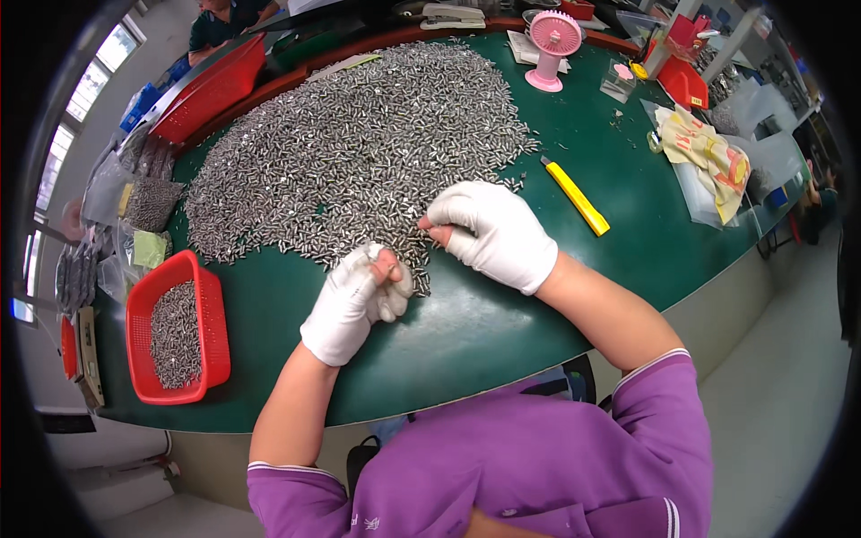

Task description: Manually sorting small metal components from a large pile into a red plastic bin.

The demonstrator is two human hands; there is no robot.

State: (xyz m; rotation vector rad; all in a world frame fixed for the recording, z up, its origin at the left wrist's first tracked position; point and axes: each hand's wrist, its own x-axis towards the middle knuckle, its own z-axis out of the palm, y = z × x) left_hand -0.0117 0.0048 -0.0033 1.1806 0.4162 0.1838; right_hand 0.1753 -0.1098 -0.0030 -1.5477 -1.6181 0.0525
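A wide heap of small, shiny metal pins (377, 134) covers much of the green table (484, 332). At the heap's near edge is my left hand (352, 300), in a white glove with bare fingertips. Its fingers are curled in, thumb against forefinger; what they hold, if anything, is too small to make out. My right hand (498, 235), gloved the same way, is just to the right over the heap's edge. Thumb and forefinger are pinched close to the pins, and I cannot tell what is between them. A narrow tongue of pins lies between my two hands.
A red plastic basket (215, 332) partly filled with pins stands at left. To the right lie a yellow utility knife (576, 199) and a cloth (708, 157). A pink fan (549, 54) stands farther back. Bagged pins (151, 204) sit along the left edge. Another person (224, 27) is across the table.
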